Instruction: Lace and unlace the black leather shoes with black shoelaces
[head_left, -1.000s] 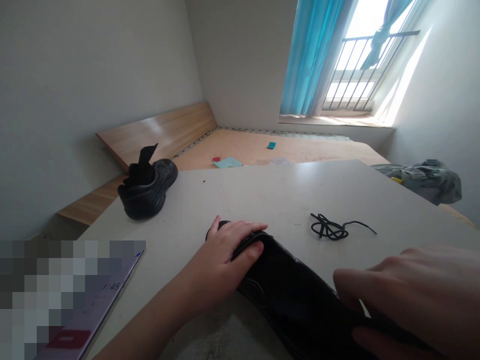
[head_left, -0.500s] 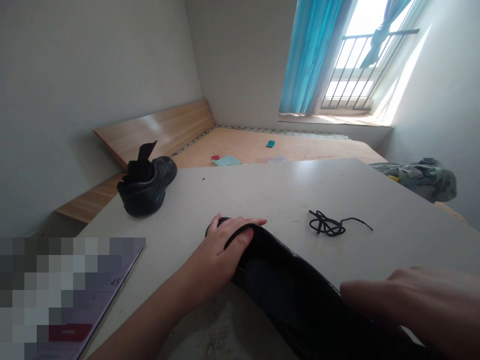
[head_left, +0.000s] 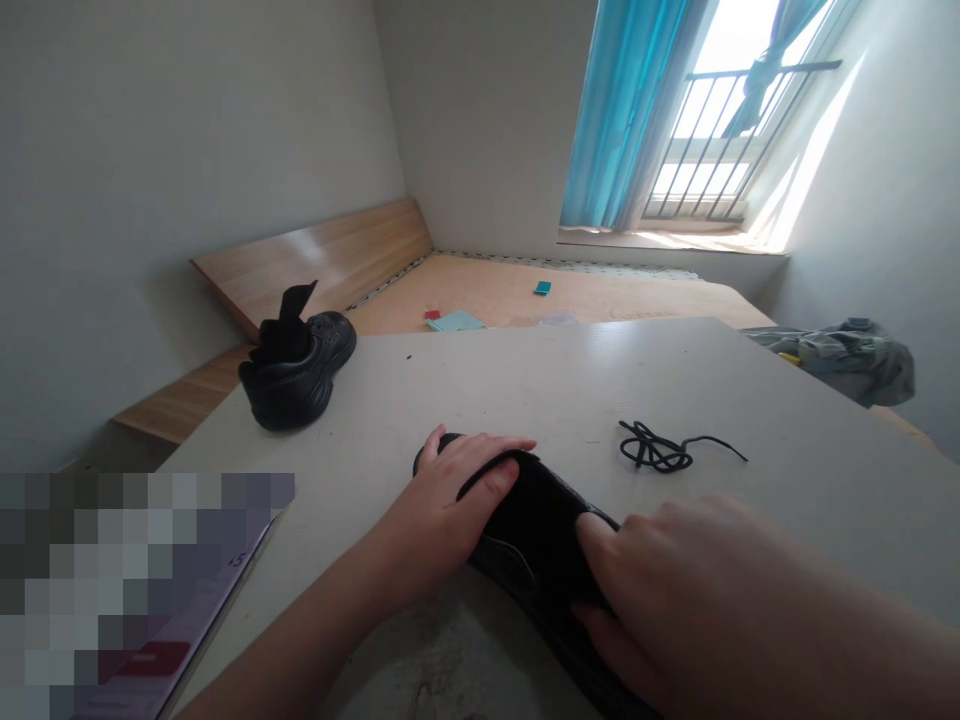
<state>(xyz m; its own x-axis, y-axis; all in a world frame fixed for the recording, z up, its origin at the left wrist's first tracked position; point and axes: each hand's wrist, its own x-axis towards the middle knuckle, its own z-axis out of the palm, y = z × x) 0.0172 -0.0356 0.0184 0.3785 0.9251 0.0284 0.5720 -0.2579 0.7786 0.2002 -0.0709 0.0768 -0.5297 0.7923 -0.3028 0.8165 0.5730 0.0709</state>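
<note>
A black shoe lies on the pale table, slanting from the middle down to the lower right. My left hand grips its far end, thumb inside the opening and fingers over the outside. On the nearer part of the same shoe is my right hand, thumb and fingers bent around its edge; some fingertips are hidden. A coiled black lace rests on the table beyond my right hand. The other black shoe stands at the table's far left with its tongue sticking up.
A screen, partly pixelated, is at the lower left. Behind the white table is a wooden bed surface with a light green item and a small teal item. Crumpled cloth lies at the right.
My right hand has moved left and onto the shoe, closing around its edge. The shoe's opening now shows more, and my left hand keeps its grip almost in place.
</note>
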